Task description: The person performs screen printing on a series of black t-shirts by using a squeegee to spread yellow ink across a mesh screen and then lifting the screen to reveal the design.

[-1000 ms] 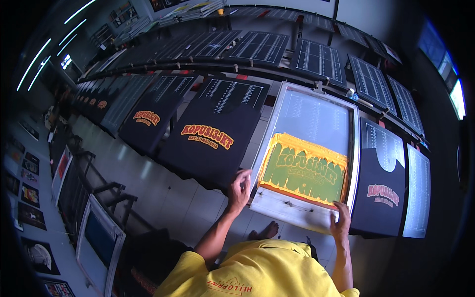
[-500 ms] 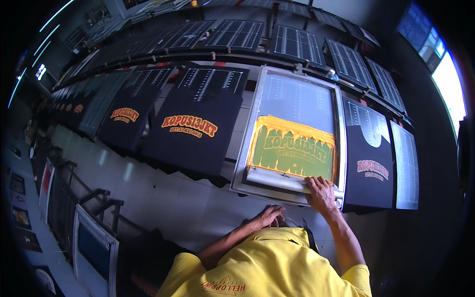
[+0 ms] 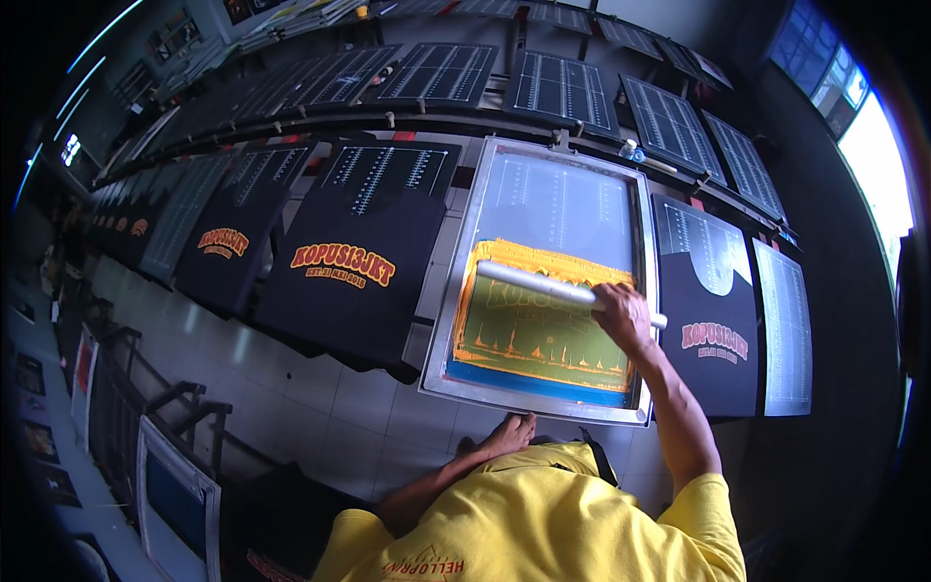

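Note:
A screen-printing frame [image 3: 438, 335] with a metal rim lies before me; its mesh carries orange ink [image 3: 543, 250] in a ragged band and a green lettered stencil [image 3: 529, 335]. My right hand [image 3: 622, 315] is closed around the pale bar of a squeegee [image 3: 538, 282], near its right end. The bar crosses the mesh at a slant, just below the thick ink band; its blade is hidden. Low by the frame's near edge is my left hand [image 3: 508, 434], fingers curled together; whether they grip anything is hidden.
Dark printed shirts [image 3: 339, 262] lie on boards to the left, and another shirt [image 3: 713, 335] lies right of the frame. Behind runs a rail with more marked boards [image 3: 562, 89]. A small bottle [image 3: 629, 148] stands on it. Another screen [image 3: 179, 500] leans at lower left.
My right hand has pushed the squeegee from the frame's near end up the mesh, leaving thin orange streaks below. My left hand has shifted slightly left and its fingers have drawn together.

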`<state>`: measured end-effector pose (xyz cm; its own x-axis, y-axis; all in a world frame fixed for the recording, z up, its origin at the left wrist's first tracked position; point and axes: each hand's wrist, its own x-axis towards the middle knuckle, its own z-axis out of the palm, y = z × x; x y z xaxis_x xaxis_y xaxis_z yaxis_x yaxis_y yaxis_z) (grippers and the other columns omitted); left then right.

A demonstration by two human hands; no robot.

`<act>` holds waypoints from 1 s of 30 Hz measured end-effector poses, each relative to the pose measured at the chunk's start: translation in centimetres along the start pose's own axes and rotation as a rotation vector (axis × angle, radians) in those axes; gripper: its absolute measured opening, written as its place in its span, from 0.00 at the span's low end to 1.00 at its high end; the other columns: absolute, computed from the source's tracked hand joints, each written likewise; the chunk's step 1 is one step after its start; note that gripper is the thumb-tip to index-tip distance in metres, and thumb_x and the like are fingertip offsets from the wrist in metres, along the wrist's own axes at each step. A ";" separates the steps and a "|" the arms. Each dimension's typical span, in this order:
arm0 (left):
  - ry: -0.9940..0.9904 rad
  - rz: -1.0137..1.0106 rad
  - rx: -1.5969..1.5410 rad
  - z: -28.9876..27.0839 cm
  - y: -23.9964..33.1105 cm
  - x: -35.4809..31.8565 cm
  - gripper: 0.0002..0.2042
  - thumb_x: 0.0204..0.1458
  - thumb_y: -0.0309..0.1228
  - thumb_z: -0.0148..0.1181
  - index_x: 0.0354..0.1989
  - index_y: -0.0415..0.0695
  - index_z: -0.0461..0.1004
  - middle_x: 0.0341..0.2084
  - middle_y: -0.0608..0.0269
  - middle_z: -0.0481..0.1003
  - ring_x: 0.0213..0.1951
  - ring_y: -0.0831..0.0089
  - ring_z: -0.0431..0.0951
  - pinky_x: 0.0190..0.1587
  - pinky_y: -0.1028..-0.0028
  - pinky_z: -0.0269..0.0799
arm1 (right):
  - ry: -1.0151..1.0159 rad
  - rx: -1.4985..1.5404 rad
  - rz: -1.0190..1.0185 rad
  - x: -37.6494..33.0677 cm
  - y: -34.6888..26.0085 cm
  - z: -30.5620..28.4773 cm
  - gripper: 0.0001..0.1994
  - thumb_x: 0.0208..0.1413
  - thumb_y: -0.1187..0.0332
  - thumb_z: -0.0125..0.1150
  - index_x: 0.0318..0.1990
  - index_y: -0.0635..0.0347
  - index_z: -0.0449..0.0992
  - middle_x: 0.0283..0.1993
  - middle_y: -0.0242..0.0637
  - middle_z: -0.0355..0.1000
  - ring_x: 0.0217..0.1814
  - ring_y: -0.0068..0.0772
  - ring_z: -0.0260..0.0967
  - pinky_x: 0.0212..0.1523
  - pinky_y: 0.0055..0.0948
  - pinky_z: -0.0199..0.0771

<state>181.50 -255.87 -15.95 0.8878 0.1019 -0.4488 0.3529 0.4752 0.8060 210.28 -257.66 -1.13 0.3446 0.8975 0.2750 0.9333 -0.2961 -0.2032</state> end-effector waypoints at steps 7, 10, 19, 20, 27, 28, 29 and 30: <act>0.037 0.038 0.071 0.4 0.5 0.0 0.27 0.62 0.54 0.34 0.21 0.43 0.60 0.16 0.71 0.58 0.19 0.80 0.56 0.24 0.76 0.57 | -0.058 -0.073 0.034 5.1 4.2 1.5 0.14 0.39 0.68 0.67 0.37 0.50 0.74 0.33 0.30 0.75 0.38 0.36 0.72 0.40 0.36 0.74; 0.050 0.078 0.167 0.0 -0.3 0.2 0.27 0.63 0.52 0.34 0.20 0.43 0.60 0.15 0.71 0.58 0.20 0.78 0.56 0.25 0.76 0.57 | -0.096 -0.054 0.039 5.6 4.5 2.2 0.13 0.41 0.67 0.66 0.37 0.50 0.74 0.34 0.31 0.75 0.40 0.36 0.72 0.42 0.35 0.74; 0.067 0.058 0.247 -0.8 -1.9 1.0 0.25 0.64 0.49 0.36 0.20 0.43 0.59 0.15 0.70 0.59 0.20 0.77 0.57 0.27 0.75 0.57 | -0.222 -0.008 0.029 1.9 2.2 2.1 0.12 0.43 0.66 0.66 0.38 0.49 0.76 0.35 0.29 0.75 0.41 0.35 0.73 0.41 0.36 0.75; 0.070 0.080 0.219 -1.0 -2.1 1.0 0.25 0.64 0.49 0.37 0.21 0.42 0.61 0.15 0.69 0.60 0.20 0.77 0.59 0.27 0.74 0.58 | -0.239 0.001 0.044 0.5 0.9 1.6 0.11 0.43 0.66 0.67 0.37 0.48 0.77 0.35 0.28 0.75 0.40 0.32 0.73 0.40 0.34 0.76; -0.040 0.060 0.045 -1.4 -1.5 1.1 0.22 0.63 0.48 0.41 0.25 0.43 0.64 0.15 0.69 0.62 0.19 0.80 0.61 0.25 0.76 0.60 | -0.177 0.003 0.003 -7.5 -4.9 -0.3 0.11 0.39 0.70 0.65 0.34 0.53 0.74 0.34 0.30 0.74 0.41 0.34 0.71 0.42 0.35 0.73; -0.051 0.000 0.021 -1.3 -0.9 1.0 0.22 0.63 0.49 0.41 0.26 0.43 0.63 0.15 0.70 0.62 0.19 0.80 0.61 0.25 0.77 0.60 | -0.178 0.006 0.004 -8.1 -5.0 -0.2 0.11 0.41 0.70 0.63 0.35 0.53 0.74 0.35 0.30 0.74 0.41 0.34 0.71 0.43 0.35 0.72; -0.038 -0.028 0.035 -1.1 -0.4 0.9 0.22 0.63 0.49 0.40 0.25 0.43 0.63 0.15 0.70 0.61 0.19 0.81 0.61 0.25 0.77 0.60 | -0.179 0.009 0.004 -8.8 -5.1 0.0 0.10 0.42 0.71 0.61 0.35 0.53 0.73 0.36 0.30 0.73 0.42 0.34 0.70 0.43 0.34 0.71; -0.027 -0.058 0.049 -0.7 0.6 0.5 0.22 0.63 0.49 0.40 0.25 0.44 0.63 0.15 0.71 0.61 0.19 0.81 0.60 0.24 0.78 0.60 | -0.181 0.012 0.006 -9.5 -5.4 0.1 0.09 0.43 0.72 0.59 0.36 0.53 0.73 0.37 0.30 0.73 0.43 0.34 0.70 0.44 0.34 0.71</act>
<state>181.95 -254.89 -16.00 0.8727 0.0516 -0.4855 0.4177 0.4361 0.7971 201.98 -264.55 -2.75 0.3253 0.9402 0.1008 0.9297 -0.2985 -0.2157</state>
